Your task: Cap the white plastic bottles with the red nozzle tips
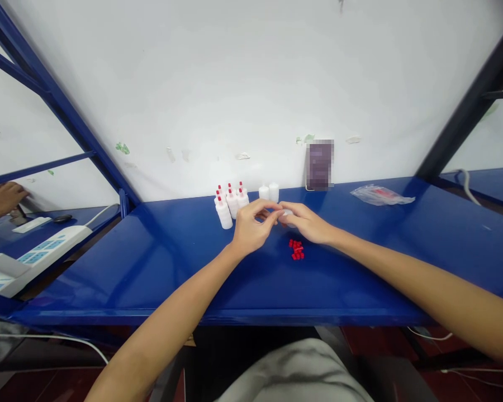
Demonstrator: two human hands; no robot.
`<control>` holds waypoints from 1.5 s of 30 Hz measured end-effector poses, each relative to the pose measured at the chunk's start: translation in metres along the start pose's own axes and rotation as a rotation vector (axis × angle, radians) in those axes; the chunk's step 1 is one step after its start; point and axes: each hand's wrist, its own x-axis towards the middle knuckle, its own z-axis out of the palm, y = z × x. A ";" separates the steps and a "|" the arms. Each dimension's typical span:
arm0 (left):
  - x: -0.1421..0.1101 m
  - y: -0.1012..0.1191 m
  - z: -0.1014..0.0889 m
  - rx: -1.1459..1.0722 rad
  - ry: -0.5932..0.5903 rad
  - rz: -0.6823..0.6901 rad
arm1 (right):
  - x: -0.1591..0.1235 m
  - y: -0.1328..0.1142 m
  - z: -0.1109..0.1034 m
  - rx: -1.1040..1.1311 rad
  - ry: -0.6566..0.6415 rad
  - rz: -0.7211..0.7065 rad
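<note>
red caps (297, 249), white bottles (224, 215) beyond

The blue table (163, 268) carries red-tipped bottles (224, 215) left of the fingers, loose red caps (297, 249) nearer the body below them, and a plastic bag (381, 195) off right.

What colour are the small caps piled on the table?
The caps are bright red, seen best in the head view.
</note>
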 end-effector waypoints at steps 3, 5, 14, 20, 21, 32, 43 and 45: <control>0.000 0.000 0.000 0.016 -0.048 0.016 | 0.000 0.001 0.001 0.121 -0.049 -0.030; 0.000 0.000 0.000 0.039 -0.058 0.015 | -0.001 0.003 0.002 0.218 -0.081 -0.041; 0.003 0.004 -0.002 0.213 -0.222 0.034 | -0.001 0.006 0.001 0.211 -0.029 0.013; -0.002 0.000 0.005 0.144 -0.273 -0.104 | -0.003 0.008 -0.001 -0.031 0.007 -0.033; -0.003 -0.001 0.006 0.134 -0.253 -0.123 | -0.003 0.008 -0.001 -0.037 0.018 -0.036; 0.009 -0.015 -0.063 0.188 0.135 -0.169 | 0.002 0.017 -0.011 -0.264 0.122 0.096; 0.003 -0.009 -0.086 0.713 -0.021 -0.162 | 0.001 0.017 -0.010 -0.404 0.058 0.094; 0.002 -0.011 -0.085 0.818 -0.100 -0.182 | 0.001 0.016 -0.010 -0.416 0.052 0.092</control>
